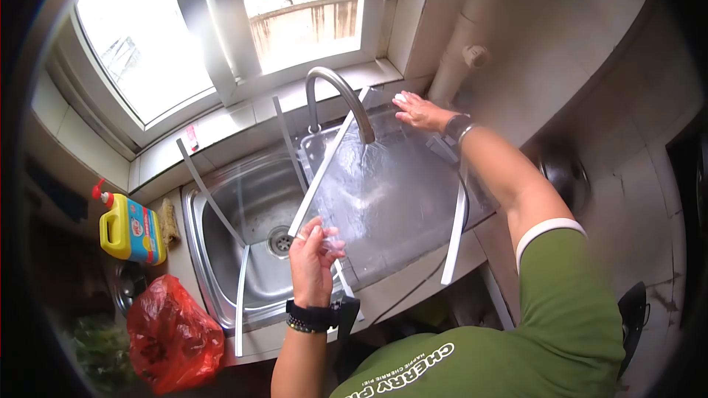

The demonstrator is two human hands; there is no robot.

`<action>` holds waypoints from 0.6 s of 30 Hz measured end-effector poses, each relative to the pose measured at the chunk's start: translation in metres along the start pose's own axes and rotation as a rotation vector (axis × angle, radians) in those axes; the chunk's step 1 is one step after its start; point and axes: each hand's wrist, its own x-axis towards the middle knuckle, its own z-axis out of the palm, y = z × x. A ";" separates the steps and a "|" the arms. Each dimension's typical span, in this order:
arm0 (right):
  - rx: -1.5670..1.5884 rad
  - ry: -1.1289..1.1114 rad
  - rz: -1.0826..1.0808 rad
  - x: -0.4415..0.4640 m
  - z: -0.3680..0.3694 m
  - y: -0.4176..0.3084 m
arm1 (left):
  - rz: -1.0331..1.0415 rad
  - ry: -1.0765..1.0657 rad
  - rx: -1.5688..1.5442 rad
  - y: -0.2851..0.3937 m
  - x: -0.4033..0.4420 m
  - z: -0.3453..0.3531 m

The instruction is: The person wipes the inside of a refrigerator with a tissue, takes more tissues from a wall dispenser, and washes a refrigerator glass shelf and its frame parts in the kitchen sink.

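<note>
Clear plastic sheeting (398, 199) with white edge strips (328, 162) lies over the right part of the double sink. My left hand (313, 258) is closed on a crumpled bit of clear plastic near the front edge, beside the lower end of a diagonal white strip. At the back right, my right hand (418, 112) has its fingers stretched out over the sheeting's far edge; a small white thing shows at its fingertips. The curved faucet (335, 88) stands between the hands, over the sheeting. More pale strips cross the left basin (254, 206), whose drain is visible.
Left of the sink stand a yellow bottle with a red pump (133, 230) and a red plastic bag (173, 335). A window (258, 85) is behind the sink. A pipe (453, 59) rises at the back right. A dark cable (420, 285) hangs over the front edge.
</note>
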 end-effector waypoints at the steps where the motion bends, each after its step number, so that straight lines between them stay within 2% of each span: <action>1: 0.021 -0.026 0.055 0.006 -0.001 0.000 | -0.008 0.000 -0.004 0.000 0.000 -0.001; 10: 0.019 -0.050 -0.225 0.042 -0.018 -0.051 | -0.059 -0.012 0.042 0.007 -0.002 0.001; 14: 0.105 0.069 -0.666 0.023 0.013 -0.064 | -0.082 -0.025 0.035 0.009 -0.005 -0.001; 17: 0.097 -0.091 -0.557 -0.037 -0.004 -0.132 | -0.059 -0.033 0.038 0.004 -0.003 -0.001; 18: 0.097 -0.085 -0.584 -0.044 0.002 -0.147 | -0.051 -0.037 0.057 0.004 -0.003 -0.001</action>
